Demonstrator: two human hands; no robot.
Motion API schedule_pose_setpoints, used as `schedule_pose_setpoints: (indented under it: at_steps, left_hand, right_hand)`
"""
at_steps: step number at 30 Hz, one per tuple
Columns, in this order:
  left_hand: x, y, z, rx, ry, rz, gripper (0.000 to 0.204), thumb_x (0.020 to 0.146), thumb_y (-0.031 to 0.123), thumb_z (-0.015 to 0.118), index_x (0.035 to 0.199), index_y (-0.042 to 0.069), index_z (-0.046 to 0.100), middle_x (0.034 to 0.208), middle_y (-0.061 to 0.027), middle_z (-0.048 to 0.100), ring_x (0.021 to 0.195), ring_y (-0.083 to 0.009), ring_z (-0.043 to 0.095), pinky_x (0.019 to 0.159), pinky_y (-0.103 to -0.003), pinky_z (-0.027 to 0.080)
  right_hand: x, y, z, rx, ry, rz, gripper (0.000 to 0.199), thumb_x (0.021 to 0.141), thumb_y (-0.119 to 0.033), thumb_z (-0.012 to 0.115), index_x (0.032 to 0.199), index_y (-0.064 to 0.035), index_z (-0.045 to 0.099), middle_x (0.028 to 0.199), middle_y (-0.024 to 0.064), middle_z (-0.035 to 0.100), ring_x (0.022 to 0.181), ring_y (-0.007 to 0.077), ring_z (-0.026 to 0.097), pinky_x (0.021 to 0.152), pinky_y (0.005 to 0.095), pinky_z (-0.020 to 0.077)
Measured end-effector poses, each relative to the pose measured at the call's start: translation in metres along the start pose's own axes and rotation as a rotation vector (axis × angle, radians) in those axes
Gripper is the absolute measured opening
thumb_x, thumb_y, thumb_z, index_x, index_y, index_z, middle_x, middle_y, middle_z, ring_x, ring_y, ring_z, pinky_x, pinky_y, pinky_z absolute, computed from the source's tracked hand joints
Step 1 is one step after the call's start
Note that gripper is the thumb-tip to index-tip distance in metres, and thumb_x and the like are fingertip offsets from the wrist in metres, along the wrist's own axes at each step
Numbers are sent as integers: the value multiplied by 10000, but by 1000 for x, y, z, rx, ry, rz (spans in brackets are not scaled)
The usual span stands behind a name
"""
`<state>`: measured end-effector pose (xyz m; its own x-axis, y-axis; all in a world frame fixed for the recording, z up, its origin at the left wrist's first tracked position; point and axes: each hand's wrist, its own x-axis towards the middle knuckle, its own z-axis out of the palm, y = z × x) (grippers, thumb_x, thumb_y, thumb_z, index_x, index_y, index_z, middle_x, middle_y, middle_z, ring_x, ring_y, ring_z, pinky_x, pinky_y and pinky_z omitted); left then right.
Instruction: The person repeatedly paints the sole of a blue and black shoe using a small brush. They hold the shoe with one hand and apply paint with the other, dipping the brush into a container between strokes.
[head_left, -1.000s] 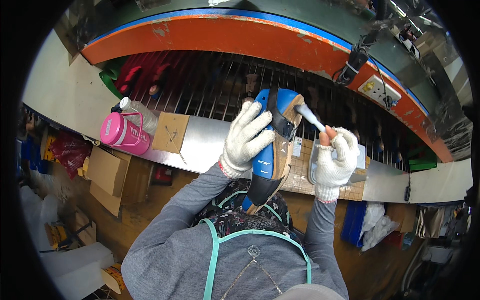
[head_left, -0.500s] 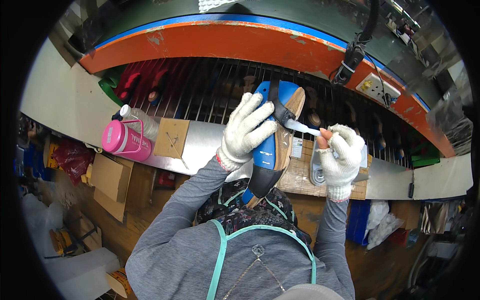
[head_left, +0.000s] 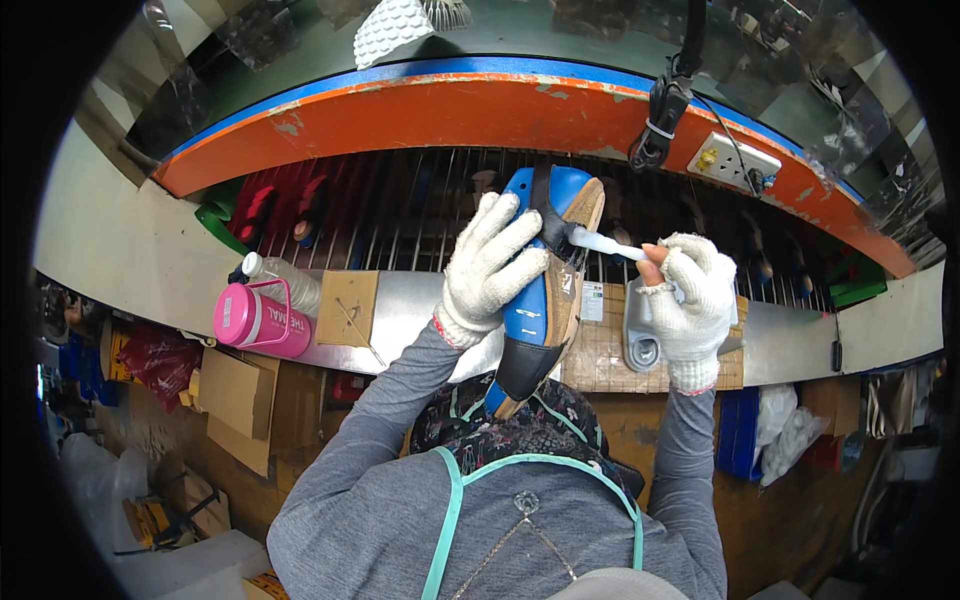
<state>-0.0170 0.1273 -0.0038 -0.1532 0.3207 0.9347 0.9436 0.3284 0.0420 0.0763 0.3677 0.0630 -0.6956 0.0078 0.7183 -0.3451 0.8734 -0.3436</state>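
Compared with a second ago, the blue sandal (head_left: pixel 545 290) stands a little higher and more upright at the centre of the frame, its toe now near the orange rail (head_left: pixel 480 115), and the white brush (head_left: pixel 605 243) has come in from the right so that its tip meets the tan sole edge just under the black strap. The left hand (head_left: pixel 490 270), in a white knit glove, has its grip wrapped closed over the blue upper from the left side, fingers spread across it. The right hand (head_left: pixel 690 305), also gloved, has its grip closed round the brush handle, with bare fingertips showing through the glove near the handle. Judging from this, the brush has moved along the sole's edge toward the toe end, so the coating of that edge looks to be partly along. Below the right hand a grey pot (head_left: pixel 640 335) sits on a cardboard sheet (head_left: pixel 600 355) on the metal surface (head_left: pixel 400 315). At middle left a pink bottle (head_left: pixel 255 320) lies beside a clear plastic bottle (head_left: pixel 280 280) and a small brown card (head_left: pixel 345 305). Behind, a rack of metal bars (head_left: pixel 400 215) holds other shoes, and a cable with a socket box (head_left: pixel 740 160) hangs at upper right, just beyond the brush hand; the strap crosses where the brush works
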Motion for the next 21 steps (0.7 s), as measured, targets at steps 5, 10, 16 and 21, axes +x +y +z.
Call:
schedule_pose_setpoints:
  at_steps: [5, 10, 16, 21]
  left_hand:
    - [1, -1, -1, -14, -16, -2, 432, 727, 101, 746, 1130, 158, 601, 1286, -165, 628, 1251, -432, 572, 1086, -591, 417]
    - [4, 1, 0, -34, 41, -18, 410, 731, 93, 750, 1106, 157, 598, 1283, -166, 629, 1245, -431, 577, 1071, -583, 438]
    - [-5, 5, -1, -47, 177, -97, 391, 733, 89, 750, 1086, 143, 590, 1308, -193, 603, 1254, -440, 570, 1057, -590, 451]
    - [-16, -1, -12, 78, 128, -79, 413, 730, 83, 751, 1105, 157, 593, 1313, -186, 600, 1279, -446, 545, 1068, -609, 432]
  right_hand:
    - [6, 1, -10, -17, -111, -58, 203, 755, -156, 814, 949, -114, 773, 983, 39, 670, 927, 220, 543, 816, 346, 403]
    - [13, 12, -16, 152, -266, -45, 173, 757, -138, 810, 920, -95, 770, 960, 40, 669, 890, 215, 563, 795, 343, 423]
    - [-20, 4, 18, 550, -220, 166, 136, 812, -105, 773, 925, -32, 753, 916, 69, 646, 818, 163, 598, 702, 289, 476]
    - [-51, -17, 24, 689, -245, 349, 147, 856, -102, 752, 954, 7, 738, 923, 60, 626, 788, 138, 572, 670, 267, 451]
